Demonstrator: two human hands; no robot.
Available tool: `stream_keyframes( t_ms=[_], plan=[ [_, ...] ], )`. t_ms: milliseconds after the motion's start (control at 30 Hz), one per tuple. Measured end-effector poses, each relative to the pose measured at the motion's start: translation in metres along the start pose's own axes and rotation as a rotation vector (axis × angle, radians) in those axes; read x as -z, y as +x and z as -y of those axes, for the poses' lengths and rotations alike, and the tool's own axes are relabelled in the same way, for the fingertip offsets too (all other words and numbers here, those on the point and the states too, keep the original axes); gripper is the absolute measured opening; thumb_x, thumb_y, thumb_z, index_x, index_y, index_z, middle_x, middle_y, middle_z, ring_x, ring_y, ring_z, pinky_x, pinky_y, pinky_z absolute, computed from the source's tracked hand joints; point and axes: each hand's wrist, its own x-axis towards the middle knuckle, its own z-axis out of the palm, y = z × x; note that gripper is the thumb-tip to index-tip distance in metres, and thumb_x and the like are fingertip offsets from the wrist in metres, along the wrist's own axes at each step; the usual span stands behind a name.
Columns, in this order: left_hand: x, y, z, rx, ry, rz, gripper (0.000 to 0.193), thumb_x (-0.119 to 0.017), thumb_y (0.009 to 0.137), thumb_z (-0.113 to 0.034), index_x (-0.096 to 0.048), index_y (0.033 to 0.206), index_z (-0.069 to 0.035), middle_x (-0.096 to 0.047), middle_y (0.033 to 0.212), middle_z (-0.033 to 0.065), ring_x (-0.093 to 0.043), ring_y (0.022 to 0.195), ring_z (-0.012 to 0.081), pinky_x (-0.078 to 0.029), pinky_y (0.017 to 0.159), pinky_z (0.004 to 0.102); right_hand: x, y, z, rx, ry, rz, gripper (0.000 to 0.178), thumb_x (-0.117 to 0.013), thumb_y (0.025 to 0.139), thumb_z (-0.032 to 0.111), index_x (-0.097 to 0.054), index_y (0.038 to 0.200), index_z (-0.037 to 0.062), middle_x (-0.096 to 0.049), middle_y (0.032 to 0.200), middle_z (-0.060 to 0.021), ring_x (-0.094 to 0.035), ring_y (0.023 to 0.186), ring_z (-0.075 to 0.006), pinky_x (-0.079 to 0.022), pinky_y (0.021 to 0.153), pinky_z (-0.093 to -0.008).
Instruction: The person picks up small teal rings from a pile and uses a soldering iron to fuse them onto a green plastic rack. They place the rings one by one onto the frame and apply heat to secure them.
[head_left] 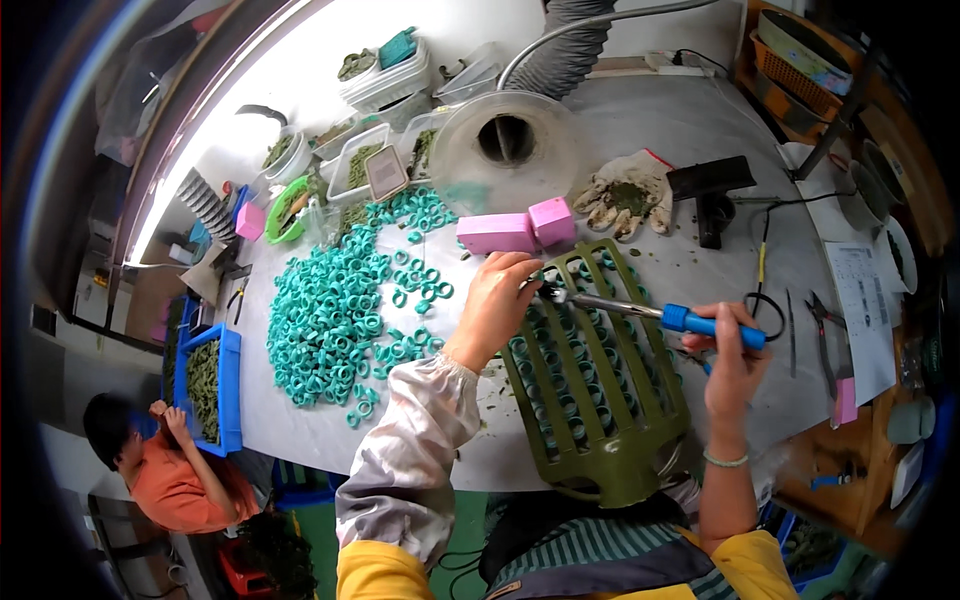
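My right hand (733, 375) is closed around the blue handle of a soldering iron (685, 319), whose metal shaft points left over an olive-green slotted frame (628, 450). By the iron's tip, at the frame's far left corner, the fingers of my left hand (492, 308) are pinched together. What they hold is dark, small and partly hidden. Rows of teal rings show through the frame's slots. To the left of my left hand lies a large heap of loose teal rings (322, 318), with some scattered toward the frame.
Two pink blocks (495, 233) stand beyond the frame, before a clear round hood (455, 135). A dirty glove (628, 195) lies behind, near a black stand (710, 185). Pliers (826, 340) and a paper sheet (862, 310) are at right. A person in orange (185, 485) sits at left.
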Motion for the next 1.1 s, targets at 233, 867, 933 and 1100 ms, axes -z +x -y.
stream_keyframes(
  t_ms=[233, 867, 933, 1100],
  plan=[
    [0.031, -0.018, 0.043, 0.274, -0.039, -0.174, 0.024, -0.07, 0.081, -0.003, -0.065, 0.105, -0.003, -0.065, 0.096, 0.0105, -0.064, 0.092, 0.0263, -0.053, 0.077, 0.0359, 0.009, -0.002, 0.014, 0.007, -0.014, -0.037, 0.031, -0.056, 0.099, 0.021, -0.067, 0.085, -0.0038, -0.07, 0.08, -0.0093, -0.066, 0.057, -0.0138, -0.055, 0.055, -0.0244],
    [0.055, -0.055, 0.035, 0.503, -0.387, -0.077, 0.028, -0.069, 0.088, -0.003, -0.067, 0.116, -0.004, -0.071, 0.088, 0.0055, -0.063, 0.075, 0.0092, -0.052, 0.069, 0.0244, 0.017, -0.004, 0.02, 0.031, -0.052, -0.065, 0.03, -0.055, 0.1, 0.02, -0.067, 0.088, -0.0043, -0.069, 0.084, -0.0094, -0.066, 0.059, -0.0143, -0.056, 0.055, -0.0256],
    [0.041, -0.036, 0.004, 0.366, -0.508, -0.105, 0.024, -0.067, 0.09, -0.003, -0.066, 0.114, -0.002, -0.071, 0.092, 0.0089, -0.065, 0.076, 0.0137, -0.054, 0.072, 0.0267, 0.019, -0.002, 0.018, 0.043, -0.055, -0.08, 0.03, -0.055, 0.1, 0.021, -0.067, 0.089, -0.0043, -0.069, 0.084, -0.0093, -0.066, 0.06, -0.0141, -0.056, 0.056, -0.0257],
    [0.011, 0.006, -0.028, 0.13, -0.269, -0.013, 0.027, -0.069, 0.086, -0.002, -0.068, 0.112, -0.003, -0.066, 0.104, 0.0115, -0.065, 0.089, 0.0289, -0.053, 0.076, 0.035, 0.025, 0.006, 0.007, 0.074, -0.088, -0.046, 0.029, -0.057, 0.1, 0.022, -0.067, 0.091, -0.0036, -0.07, 0.083, -0.0077, -0.068, 0.065, -0.0129, -0.056, 0.06, -0.0268]
  ],
)
